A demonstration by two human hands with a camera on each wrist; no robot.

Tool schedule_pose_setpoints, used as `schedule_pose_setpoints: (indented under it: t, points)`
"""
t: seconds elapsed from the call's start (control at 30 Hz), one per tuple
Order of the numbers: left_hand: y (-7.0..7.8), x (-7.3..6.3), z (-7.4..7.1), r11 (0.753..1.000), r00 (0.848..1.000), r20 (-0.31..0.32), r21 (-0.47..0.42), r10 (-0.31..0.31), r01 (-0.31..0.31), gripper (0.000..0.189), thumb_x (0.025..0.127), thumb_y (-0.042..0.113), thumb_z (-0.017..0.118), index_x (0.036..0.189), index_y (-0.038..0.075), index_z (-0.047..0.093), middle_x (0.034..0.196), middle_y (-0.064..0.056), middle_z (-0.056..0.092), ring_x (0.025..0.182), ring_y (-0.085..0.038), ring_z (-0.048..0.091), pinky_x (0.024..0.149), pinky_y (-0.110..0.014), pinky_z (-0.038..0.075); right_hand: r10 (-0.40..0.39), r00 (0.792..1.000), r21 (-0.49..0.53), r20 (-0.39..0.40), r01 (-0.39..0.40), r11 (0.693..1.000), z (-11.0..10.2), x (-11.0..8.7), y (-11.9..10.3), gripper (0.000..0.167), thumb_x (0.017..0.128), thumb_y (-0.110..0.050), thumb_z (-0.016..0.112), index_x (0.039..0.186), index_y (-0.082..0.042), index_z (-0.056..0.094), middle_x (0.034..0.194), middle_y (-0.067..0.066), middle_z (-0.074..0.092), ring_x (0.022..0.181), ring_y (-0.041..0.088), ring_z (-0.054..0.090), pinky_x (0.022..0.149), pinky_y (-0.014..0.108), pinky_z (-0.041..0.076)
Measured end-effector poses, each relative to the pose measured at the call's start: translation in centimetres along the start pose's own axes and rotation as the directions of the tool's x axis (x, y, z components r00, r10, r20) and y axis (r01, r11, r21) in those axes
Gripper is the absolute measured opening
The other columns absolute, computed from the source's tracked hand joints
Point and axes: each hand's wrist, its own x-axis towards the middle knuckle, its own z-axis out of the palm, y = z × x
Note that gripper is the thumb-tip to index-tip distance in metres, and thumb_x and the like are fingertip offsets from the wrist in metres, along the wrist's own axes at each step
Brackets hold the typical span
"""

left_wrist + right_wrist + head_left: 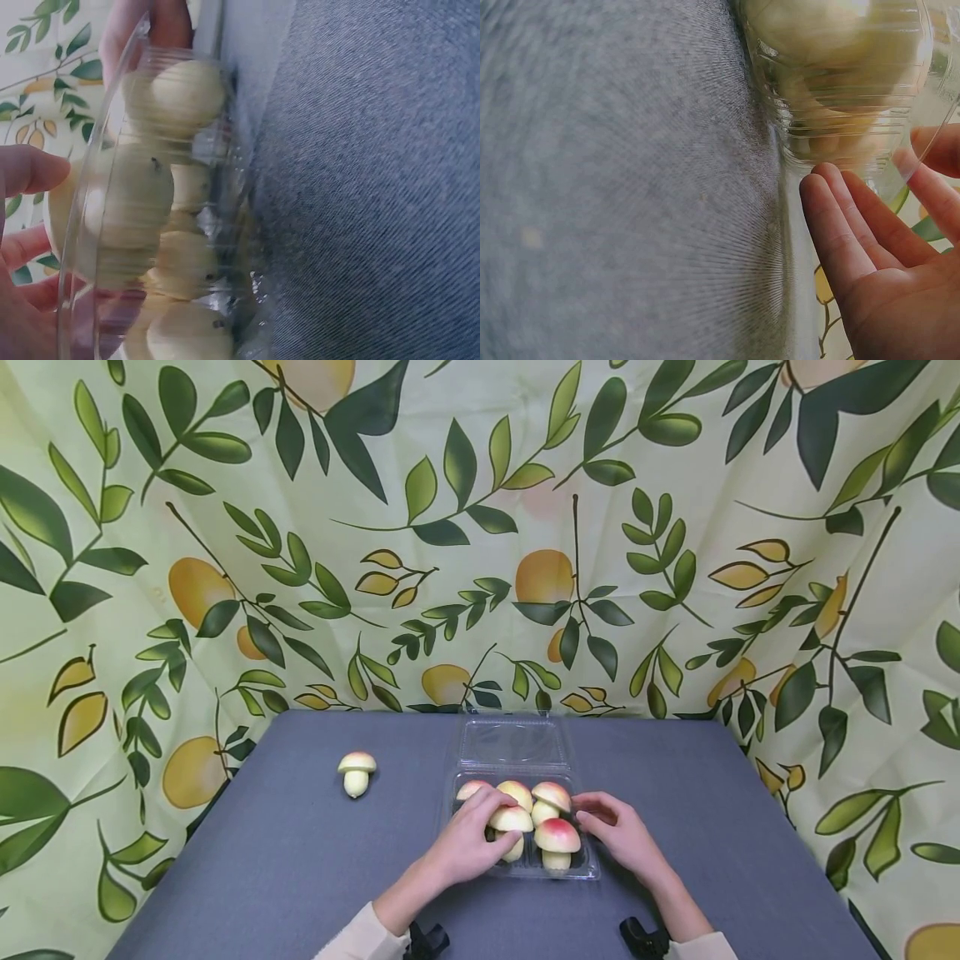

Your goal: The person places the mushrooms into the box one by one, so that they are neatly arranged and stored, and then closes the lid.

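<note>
A clear plastic clamshell box (pixel 585 868) lies with its lid raised at the back, holding several mushroom-shaped pieces with cream stems and pinkish caps. My left hand (pixel 472 837) holds the front-left mushroom (pixel 512 818) by its cap, thumb on the near side and fingers on the far side. In the left wrist view, that mushroom (pixel 127 217) shows through the box wall. At the box's right side is my right hand (pixel 622 833). In the right wrist view its fingers (pixel 832 225) are nearly straight against the wall, with the thumb near the rim.
One more mushroom (pixel 357 773) stands apart on the grey-blue cloth-covered table (pixel 300 860), left of the box. The transparent lid (pixel 513 742) leans toward the back edge. A leaf-and-fruit patterned curtain (pixel 480 568) encloses the table's back and sides.
</note>
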Motion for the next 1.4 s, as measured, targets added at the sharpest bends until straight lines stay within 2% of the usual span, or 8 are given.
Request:
schedule_pose_setpoints:
  t: [0.3, 0.57, 0.8, 0.97, 1.2, 1.4]
  points:
    - [-0.1, -0.4, 0.6, 0.998, 0.998, 0.059, 0.062, -0.006, 0.002, 0.032, 0.09, 0.026, 0.074, 0.119, 0.016, 0.064, 0.115, 0.003, 0.06, 0.109, -0.013, 0.058, 0.094, -0.034, 0.051, -0.003, 1.0, 0.002, -0.003, 0.003, 1.0, 0.1, 0.0, 0.1, 0.033, 0.097, -0.012, 0.07, 0.127, 0.002, 0.064, 0.125, 0.019, 0.066, 0.11, 0.028, 0.066, 0.083, 0.025, 0.057]
    - [0.0, -0.5, 0.1, 0.995, 0.988, 0.151, 0.098, -0.03, 0.015, 0.031, 0.09, 0.027, 0.074, 0.117, 0.016, 0.064, 0.114, 0.003, 0.059, 0.108, -0.014, 0.057, 0.093, -0.033, 0.05, -0.002, 1.0, -0.01, -0.003, 0.002, 1.0, 0.0, 0.0, 0.0, 0.033, 0.098, -0.013, 0.069, 0.127, 0.001, 0.065, 0.124, 0.018, 0.066, 0.11, 0.026, 0.066, 0.083, 0.024, 0.056]
    - [0.0, -0.5, 0.0, 0.993, 0.981, 0.183, 0.109, -0.058, 0.038, 0.032, 0.093, 0.032, 0.072, 0.12, 0.017, 0.065, 0.12, 0.003, 0.059, 0.114, -0.015, 0.056, 0.099, -0.035, 0.048, -0.002, 1.0, -0.008, -0.005, 0.002, 1.0, 0.0, 0.1, 0.2, 0.033, 0.097, -0.012, 0.069, 0.127, 0.002, 0.065, 0.124, 0.018, 0.066, 0.11, 0.027, 0.066, 0.083, 0.024, 0.056]
    - [0.0, -0.6, -0.3, 0.995, 0.985, 0.171, 0.099, -0.033, 0.016, 0.033, 0.096, 0.033, 0.07, 0.123, 0.016, 0.065, 0.121, 0.002, 0.06, 0.114, -0.015, 0.056, 0.099, -0.036, 0.049, -0.005, 1.0, -0.003, -0.003, 0.005, 1.0, 0.0, 0.1, 0.2, 0.033, 0.097, -0.011, 0.069, 0.127, 0.002, 0.064, 0.124, 0.019, 0.066, 0.11, 0.028, 0.066, 0.082, 0.025, 0.057]
    - [-0.1, -0.4, -1.1, 0.998, 0.995, 0.095, 0.055, 0.023, -0.029, 0.023, 0.098, 0.023, 0.066, 0.118, 0.012, 0.069, 0.112, -0.001, 0.065, 0.103, -0.018, 0.061, 0.089, -0.036, 0.052, -0.004, 1.0, 0.003, -0.001, 0.004, 1.0, 0.0, 0.0, 0.2, 0.033, 0.098, -0.011, 0.069, 0.128, 0.003, 0.064, 0.125, 0.02, 0.065, 0.109, 0.028, 0.066, 0.082, 0.026, 0.057]
    - [0.0, -0.3, -2.3, 0.997, 0.998, 0.034, 0.051, 0.048, -0.05, 0.021, 0.097, 0.016, 0.068, 0.116, 0.006, 0.069, 0.114, -0.002, 0.068, 0.103, -0.021, 0.064, 0.088, -0.036, 0.055, -0.006, 1.0, 0.003, -0.001, 0.006, 1.0, 0.0, 0.0, 0.1, 0.033, 0.097, -0.011, 0.069, 0.127, 0.003, 0.064, 0.124, 0.019, 0.066, 0.107, 0.027, 0.067, 0.081, 0.027, 0.058]
